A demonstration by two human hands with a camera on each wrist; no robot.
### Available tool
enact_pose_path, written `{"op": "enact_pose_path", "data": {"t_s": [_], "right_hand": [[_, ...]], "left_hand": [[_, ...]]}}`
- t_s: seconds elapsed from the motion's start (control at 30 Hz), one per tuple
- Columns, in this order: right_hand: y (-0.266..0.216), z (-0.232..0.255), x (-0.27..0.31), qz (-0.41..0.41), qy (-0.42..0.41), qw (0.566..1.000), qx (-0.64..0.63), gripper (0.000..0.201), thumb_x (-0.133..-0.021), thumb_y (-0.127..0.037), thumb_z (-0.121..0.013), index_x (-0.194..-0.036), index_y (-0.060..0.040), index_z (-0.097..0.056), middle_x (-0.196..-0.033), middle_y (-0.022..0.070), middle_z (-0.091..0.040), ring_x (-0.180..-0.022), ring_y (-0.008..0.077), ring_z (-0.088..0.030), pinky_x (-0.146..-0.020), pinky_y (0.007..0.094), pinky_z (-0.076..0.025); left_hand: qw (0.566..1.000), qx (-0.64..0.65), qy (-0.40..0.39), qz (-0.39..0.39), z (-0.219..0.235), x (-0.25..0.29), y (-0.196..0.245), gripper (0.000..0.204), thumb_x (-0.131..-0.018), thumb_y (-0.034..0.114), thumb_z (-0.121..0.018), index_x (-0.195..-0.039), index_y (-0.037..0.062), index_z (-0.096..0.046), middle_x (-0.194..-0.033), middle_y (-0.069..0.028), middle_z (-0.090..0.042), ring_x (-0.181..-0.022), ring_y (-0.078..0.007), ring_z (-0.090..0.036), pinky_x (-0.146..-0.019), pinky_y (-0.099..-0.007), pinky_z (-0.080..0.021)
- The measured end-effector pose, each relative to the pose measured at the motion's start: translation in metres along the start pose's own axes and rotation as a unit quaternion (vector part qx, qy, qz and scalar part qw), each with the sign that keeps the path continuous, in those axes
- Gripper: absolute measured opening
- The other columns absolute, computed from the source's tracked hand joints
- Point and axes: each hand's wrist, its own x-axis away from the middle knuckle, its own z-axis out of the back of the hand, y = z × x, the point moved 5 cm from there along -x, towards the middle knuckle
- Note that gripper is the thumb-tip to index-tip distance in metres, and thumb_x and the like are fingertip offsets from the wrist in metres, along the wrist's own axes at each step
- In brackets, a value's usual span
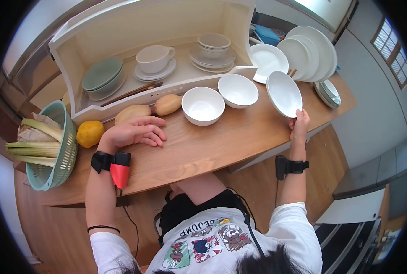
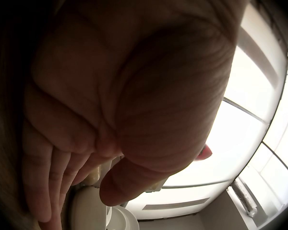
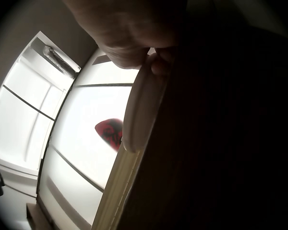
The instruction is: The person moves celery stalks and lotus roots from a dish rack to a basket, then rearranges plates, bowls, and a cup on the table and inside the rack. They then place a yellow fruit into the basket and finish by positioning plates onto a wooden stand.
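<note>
My right hand (image 1: 300, 124) pinches the near rim of a shallow white dish (image 1: 284, 93), which is tilted up over the right part of the table. From the right wrist view, the same dish (image 3: 140, 108) appears edge-on below the fingers. At the left, my left hand (image 1: 134, 131) hovers low over or rests on the wood, fingers loosely bent and holding nothing. Its palm (image 2: 86, 91) fills much of the left wrist view. Just beyond it lie two tan, elongated vegetables (image 1: 168, 104). Two white bowls (image 1: 203, 106) stand side by side between the hands.
A cream shelf unit (image 1: 121, 27) holds green bowls (image 1: 102, 73), a large cup (image 1: 152, 59) and stacked dishes. White plates (image 1: 320, 52) stand upright at the back right. Small stacked dishes (image 1: 329, 93) sit near the right edge. A green basket (image 1: 65, 150) and yellow fruit (image 1: 90, 134) are left.
</note>
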Motion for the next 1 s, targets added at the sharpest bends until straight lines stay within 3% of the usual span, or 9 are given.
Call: {"op": "enact_pose_path", "data": {"t_s": [0.3,0.37,0.53,0.63,0.7,0.73,0.83,0.93,1.0], "right_hand": [[-0.06,-0.055,0.028,0.01,-0.083,0.996,-0.029,0.011,-0.083,-0.011,-0.047,-0.084,-0.0007,-0.052,-0.056,0.0024,-0.052,-0.038,0.0049,-0.04,-0.033,0.0172,-0.027],[-0.069,-0.07,0.047,-0.032,-0.172,0.983,-0.045,0.016,-0.083,-0.01,-0.047,-0.092,0.0025,-0.053,-0.065,0.0042,-0.057,-0.047,0.0061,-0.049,-0.038,0.0172,-0.036],[-0.073,-0.083,0.078,-0.049,-0.258,0.963,-0.055,0.027,-0.082,-0.009,-0.047,-0.103,0.007,-0.052,-0.086,0.0102,-0.06,-0.068,0.01,-0.06,-0.054,0.0198,-0.05],[-0.071,-0.071,0.073,-0.051,-0.229,0.971,-0.056,0.026,-0.081,-0.009,-0.047,-0.101,0.0064,-0.053,-0.083,0.0087,-0.06,-0.067,0.0097,-0.059,-0.053,0.0196,-0.049],[-0.064,-0.051,0.059,-0.063,-0.152,0.985,-0.058,0.023,-0.081,-0.009,-0.047,-0.097,0.0048,-0.054,-0.075,0.006,-0.059,-0.056,0.0079,-0.056,-0.046,0.0179,-0.045],[-0.057,-0.039,0.049,-0.063,-0.153,0.985,-0.058,0.023,-0.081,-0.009,-0.047,-0.097,0.0048,-0.054,-0.075,0.006,-0.059,-0.056,0.0079,-0.056,-0.046,0.0179,-0.045],[-0.038,-0.009,0.021,-0.01,-0.065,0.998,0.024,0.016,-0.08,-0.01,-0.046,-0.086,0.0017,-0.054,-0.057,0.0034,-0.053,-0.036,0.006,-0.039,-0.031,0.0187,-0.028],[-0.02,0.016,0.001,-0.018,-0.013,0.991,0.131,0.017,-0.079,-0.013,-0.046,-0.086,0.0011,-0.054,-0.055,0.0041,-0.052,-0.036,0.0058,-0.039,-0.031,0.0173,-0.026],[-0.01,0.025,-0.007,-0.038,-0.018,0.99,0.135,0.016,-0.079,-0.011,-0.044,-0.084,0.0019,-0.053,-0.054,0.0064,-0.052,-0.037,0.0068,-0.04,-0.031,0.0183,-0.027]], "left_hand": [[1.0,0.018,0.005,0.004,0.002,0.0,-0.001,0.032,-0.091,0.015,-0.042,-0.119,-0.0004,-0.038,-0.102,-0.0161,-0.056,-0.092,-0.0205,-0.059,-0.08,-0.0262,-0.048],[1.0,0.02,0.005,0.003,0.002,0.0,-0.002,0.032,-0.091,0.015,-0.042,-0.119,-0.0004,-0.038,-0.101,-0.0161,-0.056,-0.092,-0.0205,-0.059,-0.08,-0.0262,-0.048],[1.0,0.017,0.001,0.003,0.004,0.0,-0.003,0.035,-0.091,0.015,-0.041,-0.122,-0.0012,-0.037,-0.103,-0.0162,-0.055,-0.093,-0.0207,-0.058,-0.081,-0.0266,-0.048],[1.0,0.014,0.0,0.004,0.005,-0.001,-0.005,0.035,-0.091,0.015,-0.041,-0.122,-0.0007,-0.037,-0.103,-0.0161,-0.055,-0.093,-0.0206,-0.058,-0.081,-0.0269,-0.048],[1.0,0.017,0.002,0.004,0.004,0.0,-0.004,0.033,-0.091,0.015,-0.041,-0.121,-0.0006,-0.038,-0.102,-0.016,-0.056,-0.092,-0.0204,-0.059,-0.08,-0.0262,-0.048],[1.0,0.019,0.004,0.004,0.004,0.0,-0.003,0.032,-0.091,0.014,-0.042,-0.119,-0.0006,-0.038,-0.101,-0.0159,-0.056,-0.092,-0.0203,-0.059,-0.079,-0.0256,-0.049],[1.0,0.008,0.005,0.005,0.005,0.0,-0.004,0.036,-0.091,0.015,-0.041,-0.123,-0.0006,-0.037,-0.103,-0.0163,-0.056,-0.092,-0.0205,-0.059,-0.081,-0.0269,-0.048],[1.0,0.002,0.009,0.009,0.004,0.0,-0.002,0.035,-0.091,0.014,-0.041,-0.123,-0.0009,-0.037,-0.102,-0.0166,-0.056,-0.092,-0.0205,-0.059,-0.081,-0.0267,-0.048],[1.0,0.004,0.007,0.006,0.004,0.0,-0.003,0.035,-0.091,0.014,-0.041,-0.123,-0.0011,-0.037,-0.102,-0.0167,-0.056,-0.092,-0.0204,-0.059,-0.08,-0.0266,-0.048]]}}
